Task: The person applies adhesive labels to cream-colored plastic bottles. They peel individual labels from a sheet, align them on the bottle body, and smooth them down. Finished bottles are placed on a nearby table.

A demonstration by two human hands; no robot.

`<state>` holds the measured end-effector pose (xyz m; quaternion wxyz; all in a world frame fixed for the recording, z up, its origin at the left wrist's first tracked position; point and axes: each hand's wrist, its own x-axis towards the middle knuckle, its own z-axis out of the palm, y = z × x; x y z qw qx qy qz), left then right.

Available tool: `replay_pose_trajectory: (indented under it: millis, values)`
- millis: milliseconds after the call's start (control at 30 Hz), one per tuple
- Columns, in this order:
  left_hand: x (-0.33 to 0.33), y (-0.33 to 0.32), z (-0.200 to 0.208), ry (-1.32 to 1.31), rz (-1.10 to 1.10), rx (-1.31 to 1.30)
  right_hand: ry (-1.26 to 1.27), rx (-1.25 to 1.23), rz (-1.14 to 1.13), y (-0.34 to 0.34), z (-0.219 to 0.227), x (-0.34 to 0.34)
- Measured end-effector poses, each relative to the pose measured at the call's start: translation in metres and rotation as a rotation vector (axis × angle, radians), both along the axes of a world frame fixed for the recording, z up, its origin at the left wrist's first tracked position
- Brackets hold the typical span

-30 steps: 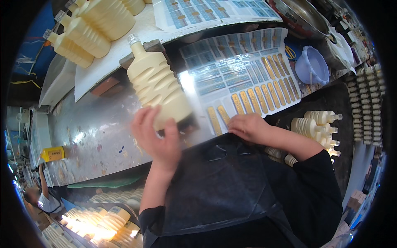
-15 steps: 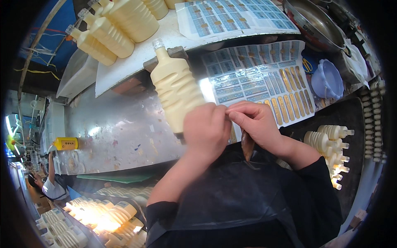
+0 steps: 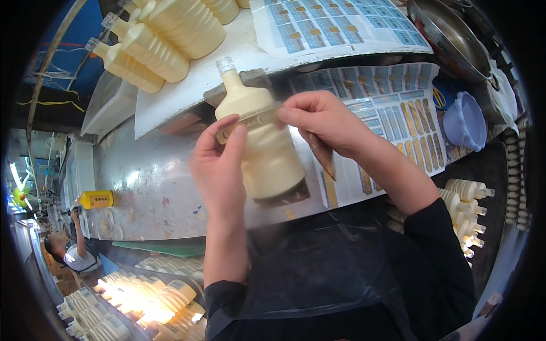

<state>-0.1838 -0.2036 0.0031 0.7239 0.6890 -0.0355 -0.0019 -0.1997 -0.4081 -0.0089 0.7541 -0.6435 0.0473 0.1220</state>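
A cream bottle [image 3: 273, 162] with a clear neck lies on its back in front of me, its neck pointing away. Across its upper body I stretch a see-through label strip with gold lettering [image 3: 257, 120]. My left hand [image 3: 219, 167] pinches the strip's left end between thumb and fingers. The right end sits between the thumb and forefinger of my right hand [image 3: 327, 120]. Tucked under that hand's other fingers is a brown, flat, pointed tool [image 3: 322, 156], tip downward; its exact kind I cannot tell. Whether the strip touches the bottle is unclear.
Label sheets [image 3: 392, 105] lie to the right, another [image 3: 318, 25] on the raised white shelf [image 3: 170, 108]. Cream bottles [image 3: 165, 51] stand far left. A purple bucket [image 3: 463, 122] and metal pan [image 3: 449, 34] are at right. More bottles lie lower left, near a co-worker [image 3: 74, 250].
Both hands have moved up over the bottle and spread apart. The strip is now stretched between them, and the tool has stayed in my right hand.
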Motion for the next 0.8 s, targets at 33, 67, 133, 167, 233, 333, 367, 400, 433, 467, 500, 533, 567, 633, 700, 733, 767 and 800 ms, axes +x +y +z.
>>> replay_pose_trajectory:
  millis: [33,67,133,167,233,333,367,400,433,467,500,533,567,633,700,733,767,800]
  values:
    - [0.005,0.0,-0.002,-0.008,0.044,0.057,-0.023,-0.008,-0.027,0.004,0.003,0.006]
    - [0.011,-0.001,-0.007,-0.031,0.067,0.069,-0.047,-0.017,-0.054,0.007,0.004,0.012]
    - [0.022,0.001,-0.019,-0.077,0.115,0.095,-0.095,-0.057,-0.108,0.012,-0.011,0.023]
    - [0.026,0.002,-0.026,-0.088,0.136,0.143,-0.116,-0.078,-0.135,0.014,-0.021,0.028]
    - [0.033,0.004,-0.036,-0.111,0.179,0.241,-0.128,-0.094,-0.167,0.015,-0.029,0.035]
    - [0.039,0.003,-0.047,-0.124,0.189,0.203,-0.109,-0.084,-0.192,0.018,-0.036,0.037]
    - [0.039,0.002,-0.047,-0.114,0.195,0.195,-0.112,-0.083,-0.208,0.019,-0.037,0.037]
    - [0.039,0.0,-0.045,-0.103,0.2,0.187,-0.116,-0.081,-0.224,0.019,-0.038,0.036]
    - [0.038,-0.001,-0.044,-0.093,0.204,0.179,-0.103,-0.06,-0.214,0.02,-0.038,0.036]
    - [0.039,-0.001,-0.043,-0.084,0.199,0.161,-0.094,-0.04,-0.204,0.02,-0.036,0.036]
    - [0.039,-0.001,-0.043,-0.075,0.194,0.144,-0.085,-0.019,-0.196,0.021,-0.036,0.036]
    - [0.038,-0.001,-0.042,-0.065,0.188,0.126,-0.09,-0.027,-0.197,0.021,-0.036,0.036]
    - [0.038,-0.002,-0.039,-0.057,0.185,0.093,-0.098,-0.037,-0.196,0.022,-0.036,0.037]
    - [0.036,-0.006,-0.033,-0.041,0.178,0.027,-0.106,-0.051,-0.193,0.023,-0.035,0.037]
    - [0.037,-0.006,-0.032,-0.03,0.177,0.022,-0.11,-0.064,-0.188,0.022,-0.034,0.038]
    - [0.037,-0.006,-0.032,-0.024,0.176,0.019,-0.111,-0.07,-0.193,0.022,-0.033,0.038]
    - [0.037,-0.006,-0.033,-0.025,0.178,0.013,-0.114,-0.077,-0.197,0.023,-0.033,0.039]
    - [0.037,-0.006,-0.033,-0.026,0.179,0.006,-0.116,-0.085,-0.201,0.023,-0.032,0.039]
